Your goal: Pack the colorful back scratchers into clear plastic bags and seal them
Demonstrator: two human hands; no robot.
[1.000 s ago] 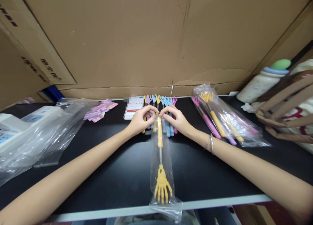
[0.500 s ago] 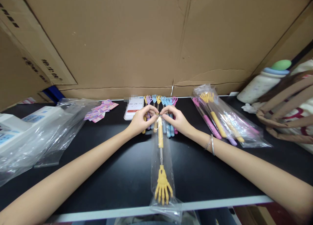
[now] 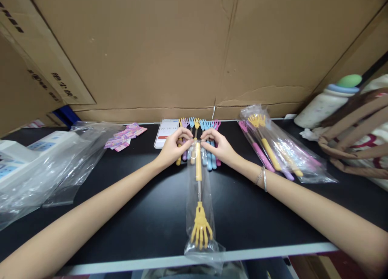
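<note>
A yellow back scratcher (image 3: 198, 166) with a metal shaft lies inside a clear plastic bag (image 3: 208, 198), its claw pointing toward me at the table's front edge. My left hand (image 3: 173, 147) pinches the left corner of the bag's far end, beside the handle tip. On the opposite corner, thumb and fingers of my right hand (image 3: 222, 149) are closed in the same way. Behind both hands a row of loose yellow, purple, blue and pink back scratchers (image 3: 209, 125) lies side by side, partly covered by my fingers.
A phone (image 3: 163, 129) showing a timer lies left of the row, near several pink cards (image 3: 125, 137). Empty plastic bags (image 3: 81, 162) cover a white box at left. Bagged back scratchers (image 3: 269, 154) lie at right, before a bottle (image 3: 325, 105) and a brown-strapped bag (image 3: 336, 162).
The bagged yellow back scratcher has shifted slightly away from me. My hands have moved a little apart at the bag's far end.
</note>
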